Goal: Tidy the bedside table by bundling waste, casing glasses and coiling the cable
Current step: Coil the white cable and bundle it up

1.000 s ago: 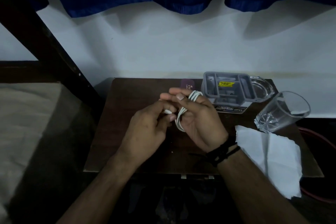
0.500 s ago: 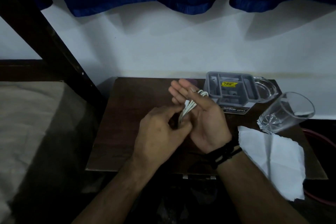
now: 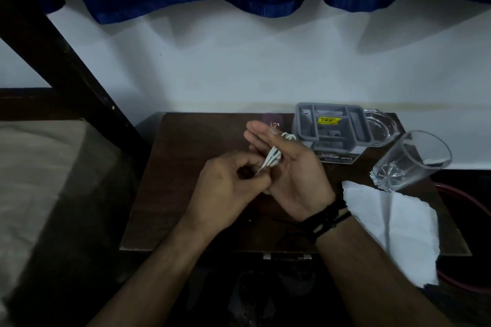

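A: We're at a dim bedside, white wall behind, blue curtain above, and a dark wooden bedside table (image 3: 186, 194) under our hands.

B: And the cable?

A: The white cable (image 3: 273, 158) is up off the table, gathered in several loops across our right hand (image 3: 292, 175). That hand is palm up, fingers nearly straight and close together, with the loops lying over them near the knuckles. Our left hand (image 3: 225, 188) curls in from the side, thumb and forefinger pinching the lower end of the bundle.

B: How do we expect it to handle?

A: Light and limp, we'd say. It's a thin cord, so it should bend wherever we ask, but the loops will likely spring apart if the pinch slackens. We'd judge the safest hold is at the waist of the bundle, where all strands cross, not at a single loop.

B: Anything nearby to mind?

A: The drinking glass (image 3: 411, 162) stands to the right, looks breakable, beside a sheet of white paper (image 3: 393, 225) that overhangs the table's edge. A grey moulded tray (image 3: 332, 127) sits at the back, with a clear dish (image 3: 380, 127) just beside it. All lie apart from our hands.

B: The glasses case?

A: A dark purple thing (image 3: 273, 119) shows behind our fingers; we cannot tell what it is.
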Demonstrator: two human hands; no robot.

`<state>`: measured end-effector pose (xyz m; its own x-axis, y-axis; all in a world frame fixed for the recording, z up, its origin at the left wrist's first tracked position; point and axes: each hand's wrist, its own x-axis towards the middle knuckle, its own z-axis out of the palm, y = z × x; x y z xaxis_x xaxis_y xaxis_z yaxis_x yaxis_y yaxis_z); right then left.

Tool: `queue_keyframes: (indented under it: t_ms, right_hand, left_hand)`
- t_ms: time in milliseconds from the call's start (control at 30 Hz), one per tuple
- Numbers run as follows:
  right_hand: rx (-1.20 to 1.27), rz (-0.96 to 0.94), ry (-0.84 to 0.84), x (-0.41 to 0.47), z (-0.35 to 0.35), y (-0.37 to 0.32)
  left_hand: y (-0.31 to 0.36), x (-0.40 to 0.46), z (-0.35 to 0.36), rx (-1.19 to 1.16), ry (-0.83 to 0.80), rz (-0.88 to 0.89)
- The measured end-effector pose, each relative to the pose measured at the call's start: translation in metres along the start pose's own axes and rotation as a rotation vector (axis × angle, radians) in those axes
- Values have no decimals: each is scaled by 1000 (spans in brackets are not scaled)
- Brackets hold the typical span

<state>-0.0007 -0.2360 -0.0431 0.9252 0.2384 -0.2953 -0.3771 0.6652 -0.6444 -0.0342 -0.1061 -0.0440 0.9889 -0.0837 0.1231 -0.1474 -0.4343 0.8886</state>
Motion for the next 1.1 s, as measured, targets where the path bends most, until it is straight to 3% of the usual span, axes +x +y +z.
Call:
queue_keyframes:
  t_ms: [300,400,533,633,733,867,1100]
  right_hand:
    - [31,97,-35,0,1,7]
    - [94,77,-1,3,-2,4]
    - [165,56,77,5,-1,9]
    - [199,16,148,6,-1,10]
    - [197,-12,188,7,-7,4]
    - [252,-14,162,5,-9,-3]
    - [256,-60,102,1,1,-7]
  left_hand:
    - [-2,0,3,10,-189,-82]
    - [-10,1,2,41,-96,-44]
    - [-13,1,5,-31,66,-132]
    - [-17,-1,10,11,116,-44]
    - [-19,-4,8,90,50,33]
    - [-27,-13,9,184,-91,-78]
    - [-19,-16,11,76,-26,-47]
